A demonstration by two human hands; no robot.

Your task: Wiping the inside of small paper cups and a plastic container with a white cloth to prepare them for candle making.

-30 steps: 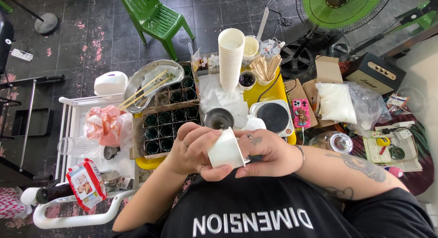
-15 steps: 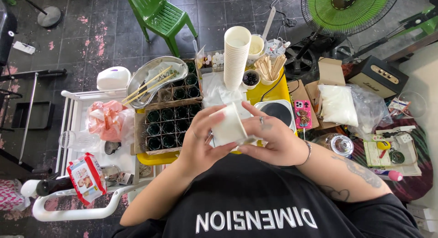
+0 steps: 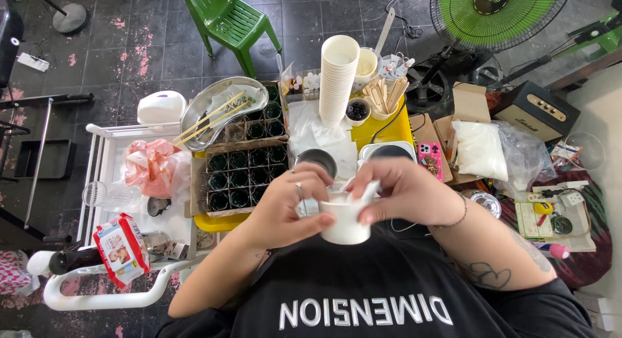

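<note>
White paper cup (image 3: pixel 345 223): held upright in front of the person's chest, close above the black shirt (image 3: pixel 363 299), between both hands.
Left hand (image 3: pixel 288 205): wrapped around the cup's left side, fingers curled onto its wall, a ring on one finger; closed on the cup.
Right hand (image 3: pixel 405 192): over the cup's rim from the right, thumb against the cup's right wall, fingertips pinched narrow on something small and pale at the rim; what it is cannot be told.
Tall stack of white paper cups (image 3: pixel 338 79): upright on the yellow table (image 3: pixel 395 127), well beyond the hands.
Brown tray of dark round pots (image 3: pixel 241 176): just left of the left hand, on the table's left part.
Oval metal tray with wooden sticks (image 3: pixel 217 118): tilted behind the pot tray.
Holder of flat wooden sticks (image 3: pixel 387 98): right of the cup stack, beside a small white bowl of dark contents (image 3: pixel 357 111).
Pink phone (image 3: pixel 430 158): flat on the table, just beyond the right hand.
Clear bag of white granules (image 3: pixel 480 149): right of the phone, near a cardboard box (image 3: pixel 468 103).
Green fan (image 3: pixel 499 14): on the floor at top right.
Green plastic chair (image 3: pixel 227 21): on the dark tiles at top.
</note>
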